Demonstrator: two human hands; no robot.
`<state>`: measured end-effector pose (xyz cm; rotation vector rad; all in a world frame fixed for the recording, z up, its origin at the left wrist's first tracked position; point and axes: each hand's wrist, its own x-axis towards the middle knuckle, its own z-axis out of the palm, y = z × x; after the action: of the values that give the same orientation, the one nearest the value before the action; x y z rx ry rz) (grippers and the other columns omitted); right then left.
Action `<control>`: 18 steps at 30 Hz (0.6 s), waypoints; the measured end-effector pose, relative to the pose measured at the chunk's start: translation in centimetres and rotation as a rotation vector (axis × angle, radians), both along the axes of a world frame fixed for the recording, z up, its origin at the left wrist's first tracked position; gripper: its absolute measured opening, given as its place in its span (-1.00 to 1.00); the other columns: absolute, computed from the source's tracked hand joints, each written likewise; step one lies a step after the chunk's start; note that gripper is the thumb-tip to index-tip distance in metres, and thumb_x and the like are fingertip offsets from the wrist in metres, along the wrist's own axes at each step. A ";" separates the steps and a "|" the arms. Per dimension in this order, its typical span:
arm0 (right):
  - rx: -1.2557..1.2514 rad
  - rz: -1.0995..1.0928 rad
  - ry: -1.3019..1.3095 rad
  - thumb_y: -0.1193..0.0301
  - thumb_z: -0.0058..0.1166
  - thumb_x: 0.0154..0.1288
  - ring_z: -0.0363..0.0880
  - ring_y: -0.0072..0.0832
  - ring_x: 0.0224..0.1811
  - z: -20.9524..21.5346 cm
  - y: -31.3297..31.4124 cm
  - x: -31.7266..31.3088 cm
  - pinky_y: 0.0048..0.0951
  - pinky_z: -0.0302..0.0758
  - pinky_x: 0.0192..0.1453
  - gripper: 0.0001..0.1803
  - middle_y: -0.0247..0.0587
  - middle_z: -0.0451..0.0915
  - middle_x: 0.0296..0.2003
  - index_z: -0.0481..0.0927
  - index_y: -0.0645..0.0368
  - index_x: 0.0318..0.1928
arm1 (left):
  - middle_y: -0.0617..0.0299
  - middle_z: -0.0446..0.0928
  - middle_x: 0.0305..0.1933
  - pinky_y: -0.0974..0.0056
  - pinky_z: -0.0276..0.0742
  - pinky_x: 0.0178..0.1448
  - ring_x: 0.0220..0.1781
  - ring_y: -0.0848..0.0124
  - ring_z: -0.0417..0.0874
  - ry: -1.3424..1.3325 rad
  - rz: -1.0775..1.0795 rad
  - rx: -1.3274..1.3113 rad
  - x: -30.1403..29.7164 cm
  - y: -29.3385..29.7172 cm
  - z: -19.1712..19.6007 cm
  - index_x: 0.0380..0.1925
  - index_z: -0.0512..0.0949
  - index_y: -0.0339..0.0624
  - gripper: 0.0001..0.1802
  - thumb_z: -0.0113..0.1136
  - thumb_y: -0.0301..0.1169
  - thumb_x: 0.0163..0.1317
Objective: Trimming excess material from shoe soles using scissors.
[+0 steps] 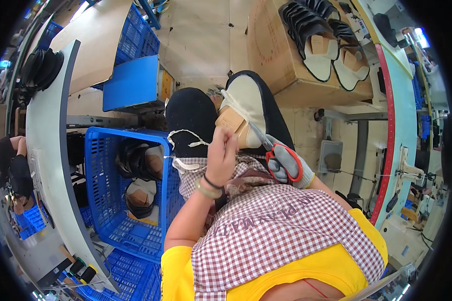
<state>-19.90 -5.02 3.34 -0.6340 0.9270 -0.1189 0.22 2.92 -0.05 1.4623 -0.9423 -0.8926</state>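
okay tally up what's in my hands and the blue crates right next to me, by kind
Scissors, red-handled, in the gloved right hand: 1
Shoe upper, cream and black, held by the left hand: 1
Blue crates at the left: 2
Total: 4

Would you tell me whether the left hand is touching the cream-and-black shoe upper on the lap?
Touching: the head view shows the left hand pinching the cream-and-black shoe upper at its tan patch.

I'm seeing a crate (105,200) sitting left of my lap, shoe parts (140,175) lying in it, and a cardboard box (286,65) carrying insoles (321,55) ahead to the right.
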 end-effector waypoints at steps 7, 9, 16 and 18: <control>-0.010 0.068 -0.043 0.05 -0.09 0.41 0.17 -0.81 -0.68 0.3 -0.9 -0.1 -0.78 0.14 -0.65 -0.36 -0.51 0.40 -0.51 0.11 -0.10 0.40 | -0.14 0.52 -0.41 0.01 0.49 -0.25 -0.33 -0.04 0.58 -0.564 -0.070 0.314 -0.7 -4.6 -2.1 -0.41 0.52 -0.28 -0.90 0.15 -0.47 0.12; -0.005 0.075 -0.046 0.05 -0.09 0.42 0.17 -0.81 -0.69 0.2 -1.2 -0.1 -0.78 0.14 -0.66 -0.37 -0.51 0.40 -0.51 0.11 -0.10 0.40 | -0.10 0.51 -0.42 0.04 0.49 -0.25 -0.34 0.00 0.58 -0.521 -0.021 0.243 -0.6 -4.9 -2.9 -0.45 0.54 -0.28 -0.90 0.17 -0.46 0.10; 0.019 0.123 -0.026 0.11 -0.09 0.42 0.19 -0.81 -0.68 -0.6 -2.7 -0.4 -0.78 0.14 -0.65 -0.39 -0.50 0.41 -0.51 0.12 -0.07 0.39 | 0.11 0.42 -0.44 0.29 0.45 -0.25 -0.40 0.29 0.50 -0.115 -0.010 0.284 -0.7 -4.6 -4.2 -0.44 0.59 -0.32 -0.83 0.26 -0.41 0.07; 0.011 0.141 -0.033 0.10 -0.08 0.42 0.20 -0.81 -0.66 -0.7 -3.4 -0.7 -0.79 0.14 -0.64 -0.35 -0.49 0.42 -0.50 0.09 -0.02 0.41 | 0.11 0.42 -0.42 0.29 0.45 -0.24 -0.39 0.31 0.50 -0.076 -0.004 0.296 -0.9 -4.6 -4.4 -0.44 0.59 -0.32 -0.84 0.26 -0.42 0.07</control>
<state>-20.55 -8.38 2.64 -0.6830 0.8475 0.0014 -0.69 -1.64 -4.44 1.7566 -0.8961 -1.0177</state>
